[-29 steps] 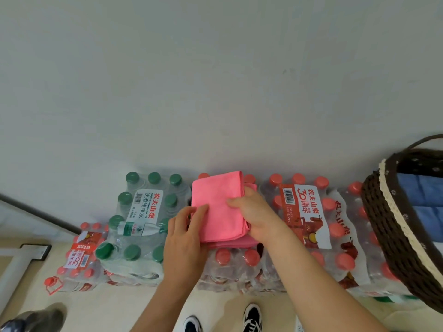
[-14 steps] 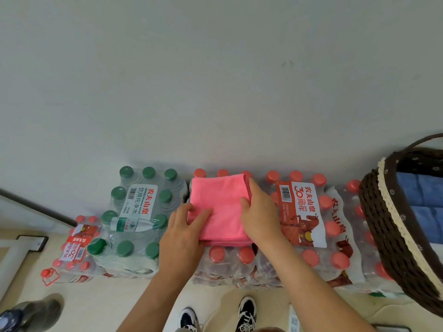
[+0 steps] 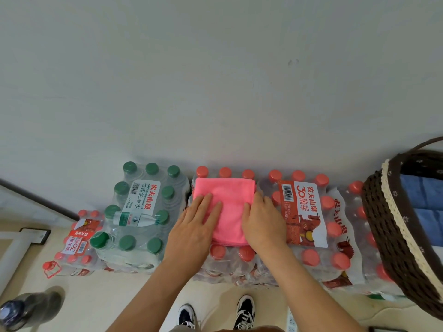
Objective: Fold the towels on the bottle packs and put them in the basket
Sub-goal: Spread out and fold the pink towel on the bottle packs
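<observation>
A pink towel [image 3: 227, 202], folded into a small rectangle, lies flat on a red-capped bottle pack [image 3: 230, 259] by the wall. My left hand [image 3: 194, 228] rests on the towel's left part with straight fingers. My right hand [image 3: 261, 224] lies against the towel's right edge, fingers flat. A dark wicker basket [image 3: 393, 236] with a cream trim stands at the right on another pack, and folded blue towels [image 3: 426, 204] lie inside it.
A green-capped bottle pack [image 3: 141, 212] stands left of the towel. A red-capped pack with a label [image 3: 304, 212] stands to the right. Lower packs [image 3: 76, 240] sit at far left. A dark bottle [image 3: 26, 307] stands on the floor, bottom left. My shoes [image 3: 215, 312] are below.
The towel went from tilted and uneven to a squared rectangle lying flat. Both hands slid from its sides onto it and now press it down.
</observation>
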`<state>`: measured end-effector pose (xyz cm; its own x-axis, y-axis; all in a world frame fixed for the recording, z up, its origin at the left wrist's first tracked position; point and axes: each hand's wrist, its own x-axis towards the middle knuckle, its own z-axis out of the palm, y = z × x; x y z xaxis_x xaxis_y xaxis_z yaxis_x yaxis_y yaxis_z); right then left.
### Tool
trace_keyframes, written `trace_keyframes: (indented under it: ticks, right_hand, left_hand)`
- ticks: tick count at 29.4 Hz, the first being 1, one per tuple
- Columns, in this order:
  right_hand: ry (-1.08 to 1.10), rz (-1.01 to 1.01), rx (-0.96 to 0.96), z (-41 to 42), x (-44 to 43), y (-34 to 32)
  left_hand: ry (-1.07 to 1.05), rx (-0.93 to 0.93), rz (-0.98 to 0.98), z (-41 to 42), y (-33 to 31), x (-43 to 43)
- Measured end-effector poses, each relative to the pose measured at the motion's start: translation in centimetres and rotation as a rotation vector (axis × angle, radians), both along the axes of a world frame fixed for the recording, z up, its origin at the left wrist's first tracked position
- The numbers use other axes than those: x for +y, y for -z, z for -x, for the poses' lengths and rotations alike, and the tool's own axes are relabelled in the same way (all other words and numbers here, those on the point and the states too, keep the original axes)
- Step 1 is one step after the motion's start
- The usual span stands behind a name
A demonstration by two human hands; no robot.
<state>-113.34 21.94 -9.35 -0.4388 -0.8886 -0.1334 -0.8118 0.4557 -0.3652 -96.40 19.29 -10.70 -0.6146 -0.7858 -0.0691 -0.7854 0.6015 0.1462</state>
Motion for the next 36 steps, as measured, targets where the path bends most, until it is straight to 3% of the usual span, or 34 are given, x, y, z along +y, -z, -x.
trace_keyframes:
  ticks: [7, 8, 10, 12, 14, 18, 22, 26, 32, 34, 36]
  right_hand:
    - [-0.010, -0.094, -0.150, 0.9, -0.6, 0.0]
    - [-0.002, -0.091, -0.178, 0.9, -0.6, 0.0]
    - [0.005, -0.084, -0.196, 0.6, -0.4, -0.1]
    - [-0.007, -0.079, -0.168, -0.1, 0.1, -0.1]
    - [0.001, -0.056, -0.153, -1.0, 0.7, 0.0]
    - [0.019, 0.028, -0.082, -2.1, 1.4, 1.1]
    - [0.014, 0.069, -0.085, -2.0, 1.5, 1.5]
    - [0.043, 0.091, -0.253, -0.7, 1.0, 1.4]
    - [-0.076, 0.150, -0.307, 0.0, 1.8, 0.5]
    - [-0.173, 0.170, -0.313, 0.3, 1.8, -0.3]
    - [-0.252, 0.156, -0.478, 1.0, 1.3, -1.4]
  left_hand:
    - [-0.003, -0.172, -0.254, 0.2, -3.8, 2.3]
    - [-0.007, -0.124, -0.318, 0.1, -4.4, 1.8]
    - [-0.084, 0.183, -0.407, -0.2, -4.6, 0.2]
    - [-0.165, 0.359, -0.206, 0.2, -3.7, -1.8]
    - [-0.148, 0.264, -0.039, 1.3, -2.6, -3.1]
    - [-0.123, 0.043, -0.031, 3.5, 0.1, -3.0]
    - [-0.155, 0.039, 0.021, 3.5, 1.1, -2.8]
    - [-0.167, 0.036, 0.095, 4.0, 0.2, -3.1]
    - [-0.169, -0.008, -0.249, 4.7, -3.1, -5.2]
    - [-0.137, 0.163, -0.441, 4.7, -4.2, -6.2]
    - [-0.134, 0.358, -0.691, 4.1, -4.9, -6.8]
